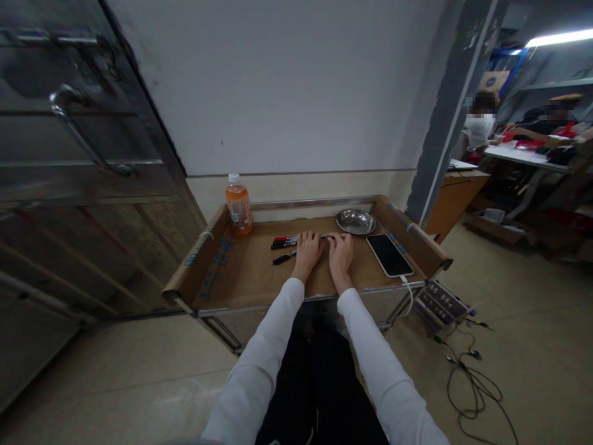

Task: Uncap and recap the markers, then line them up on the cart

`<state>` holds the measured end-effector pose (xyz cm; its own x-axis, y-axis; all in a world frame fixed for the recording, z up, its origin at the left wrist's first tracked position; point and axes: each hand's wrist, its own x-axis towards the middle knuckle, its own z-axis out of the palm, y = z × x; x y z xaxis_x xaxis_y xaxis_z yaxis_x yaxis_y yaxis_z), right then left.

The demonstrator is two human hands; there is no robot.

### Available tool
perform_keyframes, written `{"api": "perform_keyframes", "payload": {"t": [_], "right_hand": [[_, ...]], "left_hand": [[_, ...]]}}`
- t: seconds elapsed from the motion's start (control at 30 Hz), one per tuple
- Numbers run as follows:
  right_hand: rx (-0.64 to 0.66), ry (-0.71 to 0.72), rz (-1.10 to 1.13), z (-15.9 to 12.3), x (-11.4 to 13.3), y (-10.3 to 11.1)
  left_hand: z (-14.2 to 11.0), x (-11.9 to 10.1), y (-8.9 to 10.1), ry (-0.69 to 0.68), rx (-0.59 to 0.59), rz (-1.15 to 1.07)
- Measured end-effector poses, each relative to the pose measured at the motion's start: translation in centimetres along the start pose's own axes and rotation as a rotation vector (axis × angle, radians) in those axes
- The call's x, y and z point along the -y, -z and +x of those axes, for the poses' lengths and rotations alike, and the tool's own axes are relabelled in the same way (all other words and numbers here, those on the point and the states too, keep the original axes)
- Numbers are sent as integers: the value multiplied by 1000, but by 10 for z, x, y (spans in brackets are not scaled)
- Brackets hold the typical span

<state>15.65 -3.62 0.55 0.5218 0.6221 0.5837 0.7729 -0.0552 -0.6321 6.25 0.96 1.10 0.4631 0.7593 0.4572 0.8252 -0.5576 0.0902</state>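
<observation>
Markers (283,245), on cardboard (250,278), beside left hand (309,247)

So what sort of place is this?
Likely a workshop or packing room: a white flat-topped worktable with red items at right, an open brown cardboard box on the tan floor, and a metal-framed stand lined with brown cardboard.

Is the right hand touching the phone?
No, the phone lies apart from the right hand, with bare cardboard showing between them.
</observation>
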Motion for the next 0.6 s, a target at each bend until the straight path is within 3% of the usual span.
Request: {"api": "perform_keyframes", "payload": {"t": [0.1, 0.3, 0.47, 0.6], "right_hand": [[1, -14, 21, -2, -1, 2], [1, -37, 42, -3, -2, 3], [-49, -61, 58, -2, -4, 5], [-2, -40, 72, -2, -4, 5]], "left_hand": [[1, 3, -3, -28, -21, -51], [1, 5, -2, -91, 80, -98], [-15, 9, 12, 6, -33, -125], [-24, 13, 20, 48, -73, -135]]}}
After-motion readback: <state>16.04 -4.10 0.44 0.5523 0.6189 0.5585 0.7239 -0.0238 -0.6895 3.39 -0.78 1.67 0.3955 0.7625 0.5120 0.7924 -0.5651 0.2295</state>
